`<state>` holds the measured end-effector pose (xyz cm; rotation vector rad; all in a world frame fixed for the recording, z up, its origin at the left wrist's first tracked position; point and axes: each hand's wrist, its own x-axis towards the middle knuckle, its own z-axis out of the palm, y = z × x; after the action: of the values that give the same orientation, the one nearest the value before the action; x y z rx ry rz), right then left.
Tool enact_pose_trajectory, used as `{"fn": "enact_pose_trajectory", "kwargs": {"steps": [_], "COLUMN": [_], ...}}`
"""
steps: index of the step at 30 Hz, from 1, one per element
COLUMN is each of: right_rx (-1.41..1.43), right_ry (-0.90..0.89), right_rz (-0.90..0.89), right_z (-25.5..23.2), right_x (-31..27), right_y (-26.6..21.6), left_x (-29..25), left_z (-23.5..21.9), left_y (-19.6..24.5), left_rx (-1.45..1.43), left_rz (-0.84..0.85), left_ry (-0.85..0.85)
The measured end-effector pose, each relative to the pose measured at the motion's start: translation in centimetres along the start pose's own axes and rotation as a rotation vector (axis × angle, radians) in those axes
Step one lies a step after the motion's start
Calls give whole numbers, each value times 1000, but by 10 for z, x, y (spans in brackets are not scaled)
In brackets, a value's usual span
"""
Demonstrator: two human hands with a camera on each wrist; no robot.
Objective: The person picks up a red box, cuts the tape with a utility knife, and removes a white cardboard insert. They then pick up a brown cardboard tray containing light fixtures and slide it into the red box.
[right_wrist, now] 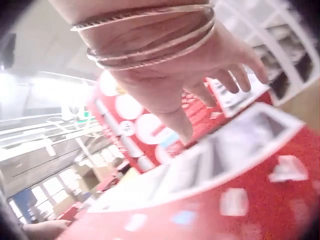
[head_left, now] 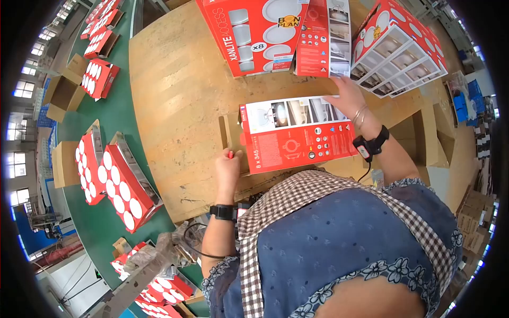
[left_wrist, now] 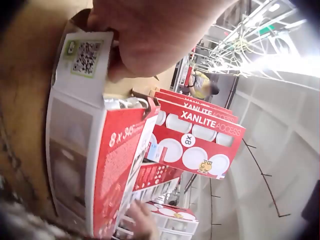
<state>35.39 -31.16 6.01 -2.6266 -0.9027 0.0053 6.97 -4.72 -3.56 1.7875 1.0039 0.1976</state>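
A red and white light box lies on its side in front of the person, its end at the left with flaps out. At that end the left hand is curled at a flap; in the left wrist view its fingers and thumb pinch the white flap that bears a QR code. A small bit of red shows by the fingers in the head view. The right hand is over the box's far right edge, fingers loosely spread and holding nothing. The right wrist view has this hand just above the printed side.
Red upright boxes and a tilted one stand at the table's far side. An open brown carton is at the right. Left of the wooden table, a green conveyor belt carries several red boxes.
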Motion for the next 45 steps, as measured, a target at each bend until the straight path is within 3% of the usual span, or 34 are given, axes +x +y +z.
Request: {"fn": "enact_pose_trajectory", "kwargs": {"steps": [1, 3, 5, 8, 10, 11, 15, 17, 21, 24, 26, 30, 32, 36, 38, 39, 41, 44, 45], "right_rx": [-23, 143, 17, -195, -273, -283, -276, -156, -144, -151, -238, -372, -209, -50, 2, 6, -257, -210, -182], "right_ry": [-6, -35, -16, -187, -524, -537, -515, -452, -524, -585, -633, -608, -535, -493, -168, -169, -234, -310, -324], "right_rz": [-78, -393, -616, -612, -335, -346, -388, -273, -147, -198, -417, -480, -230, -167, -328, -326, -317, -288, -290], "right_z": [-17, -6, 23, 59, 70, 76, 92, 101, 105, 99, 92, 91, 89, 102, 84, 82, 79, 92, 92], "right_x": [10, 18, 19, 24, 36, 42, 61, 71, 79, 82, 80, 82, 86, 71, 43, 25, 0, -4, -3], "right_y": [-46, -97, -147, -181, -192, -193, -189, -178, -172, -176, -181, -188, -184, -180, -192, -194, -193, -176, -174], "left_x": [-6, -17, -21, -20, -21, -22, -16, -12, -13, -12, -10, -7, -8, -8, -4, -2, 3, 11, 12], "left_z": [1, 10, 16, 12, 7, 5, 7, 11, 6, 1, 2, 3, -1, 0, 2, 3, 7, 13, 12], "left_y": [8, 23, 27, 19, 16, 15, 3, -4, 1, 4, 0, -6, 1, 14, 14, 11, 6, -10, -12], "left_rx": [4, 50, -10, -7, 6, -8, -85, -140, -119, -154, -193, -181, -175, -75, -65, -121, -174, -138, -96], "left_rz": [0, 76, 91, 85, 92, 79, 145, 154, 125, 102, 85, 116, 108, 80, 52, 40, 35, 33, 7], "left_ry": [-8, -19, -51, -140, -145, -141, -135, -148, -179, -216, -238, -242, -247, -195, -189, -198, -209, -197, -122]}}
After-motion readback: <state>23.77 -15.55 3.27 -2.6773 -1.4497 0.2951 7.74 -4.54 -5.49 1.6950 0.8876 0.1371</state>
